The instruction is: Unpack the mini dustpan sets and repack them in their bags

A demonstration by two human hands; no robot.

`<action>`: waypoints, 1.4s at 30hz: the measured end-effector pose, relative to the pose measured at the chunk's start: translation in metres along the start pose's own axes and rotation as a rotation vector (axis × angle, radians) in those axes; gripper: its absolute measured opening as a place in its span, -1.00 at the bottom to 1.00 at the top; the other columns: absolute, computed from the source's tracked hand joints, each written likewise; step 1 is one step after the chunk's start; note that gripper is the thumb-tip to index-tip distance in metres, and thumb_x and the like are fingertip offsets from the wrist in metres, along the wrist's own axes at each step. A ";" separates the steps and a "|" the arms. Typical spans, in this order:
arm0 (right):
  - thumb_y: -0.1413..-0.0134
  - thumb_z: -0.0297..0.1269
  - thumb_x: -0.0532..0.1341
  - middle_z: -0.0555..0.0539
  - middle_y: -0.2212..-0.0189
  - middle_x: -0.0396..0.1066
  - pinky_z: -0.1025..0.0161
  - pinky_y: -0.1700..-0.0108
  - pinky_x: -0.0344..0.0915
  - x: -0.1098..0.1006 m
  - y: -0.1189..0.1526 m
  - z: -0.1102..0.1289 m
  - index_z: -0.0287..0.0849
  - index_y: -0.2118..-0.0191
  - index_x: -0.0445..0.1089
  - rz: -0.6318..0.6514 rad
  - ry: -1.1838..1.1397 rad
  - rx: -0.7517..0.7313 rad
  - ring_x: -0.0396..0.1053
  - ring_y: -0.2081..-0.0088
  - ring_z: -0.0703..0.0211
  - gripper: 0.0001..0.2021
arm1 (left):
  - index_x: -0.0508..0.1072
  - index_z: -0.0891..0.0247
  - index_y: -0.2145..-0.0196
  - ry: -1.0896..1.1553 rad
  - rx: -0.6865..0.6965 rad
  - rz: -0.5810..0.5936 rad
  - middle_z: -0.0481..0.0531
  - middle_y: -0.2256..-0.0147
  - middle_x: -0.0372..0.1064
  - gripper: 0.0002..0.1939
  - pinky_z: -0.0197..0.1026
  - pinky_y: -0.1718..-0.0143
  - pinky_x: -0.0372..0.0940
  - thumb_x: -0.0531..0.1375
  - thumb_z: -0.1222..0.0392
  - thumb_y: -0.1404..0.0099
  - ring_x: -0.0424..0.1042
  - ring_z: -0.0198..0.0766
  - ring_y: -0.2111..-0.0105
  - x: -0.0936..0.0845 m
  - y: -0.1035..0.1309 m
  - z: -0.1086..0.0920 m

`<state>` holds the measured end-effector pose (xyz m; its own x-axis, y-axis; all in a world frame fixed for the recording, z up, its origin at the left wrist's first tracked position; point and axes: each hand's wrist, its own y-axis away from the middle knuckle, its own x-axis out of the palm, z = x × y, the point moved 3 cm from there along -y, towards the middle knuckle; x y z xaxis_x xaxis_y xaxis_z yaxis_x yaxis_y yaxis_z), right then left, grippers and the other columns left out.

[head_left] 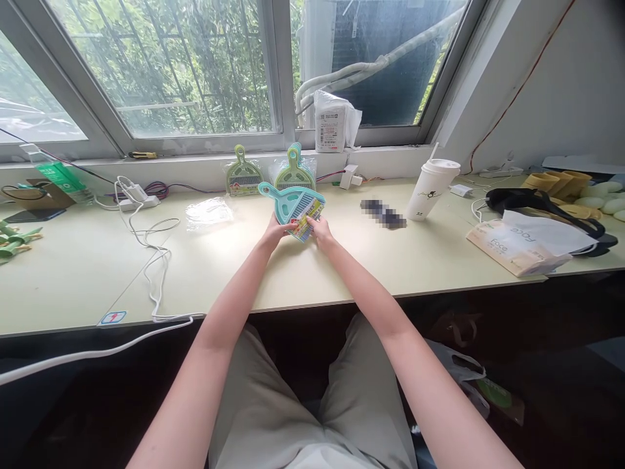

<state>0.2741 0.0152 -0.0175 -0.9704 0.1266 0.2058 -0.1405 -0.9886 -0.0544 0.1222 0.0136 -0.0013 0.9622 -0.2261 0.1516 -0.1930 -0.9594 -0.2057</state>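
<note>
We held a teal mini dustpan set [294, 204] above the middle of the pale desk [78, 273], tilted with its handle toward the upper left. Our left hand [275, 232] was curled closed around its lower left edge, fingers tucked beneath and thumb on top. Our right hand [319, 229] pinched the lower right corner by the printed label, fingers closed on it. Behind the set, two green dustpan sets [243, 172] leaned against the window sill. An empty clear wrapper [209, 212] lay to the left, and a white lidded cup [431, 187] stood well to the right.
</note>
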 end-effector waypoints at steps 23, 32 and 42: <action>-0.09 -0.38 0.29 0.02 0.29 0.56 0.18 0.09 0.52 -0.007 0.010 0.014 -0.11 0.14 0.34 0.063 -0.281 0.078 0.54 0.31 0.22 -0.79 | 0.22 0.15 -0.17 0.041 0.015 0.050 0.13 0.03 0.45 -0.19 0.06 0.00 0.36 0.38 0.20 0.04 0.46 -0.04 0.02 -0.002 0.000 -0.004; -0.06 -0.45 0.27 -0.01 0.27 0.55 0.20 0.12 0.52 -0.014 0.009 0.011 -0.14 0.18 0.35 0.000 -0.288 0.062 0.53 0.31 0.23 -0.81 | 0.45 0.27 0.05 -0.115 -0.144 0.042 0.21 0.12 0.51 -0.47 0.07 -0.03 0.31 0.11 -0.22 -0.27 0.48 -0.01 0.09 -0.031 -0.012 -0.003; -0.01 -0.41 0.30 -0.02 0.28 0.56 0.22 0.25 0.53 -0.008 -0.001 -0.001 -0.14 0.17 0.37 -0.049 -0.242 0.089 0.53 0.35 0.20 -0.78 | 0.47 0.23 -0.03 -1.219 -0.089 -0.777 0.35 -0.22 0.16 -0.61 0.23 -0.20 -0.04 0.08 0.25 -0.27 0.02 0.20 -0.27 -0.179 -0.034 -0.018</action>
<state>0.2812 0.0148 -0.0204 -0.8859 0.1619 0.4347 -0.1582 -0.9864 0.0450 -0.0465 0.0834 -0.0044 0.3808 0.5849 -0.7161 0.4773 -0.7877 -0.3895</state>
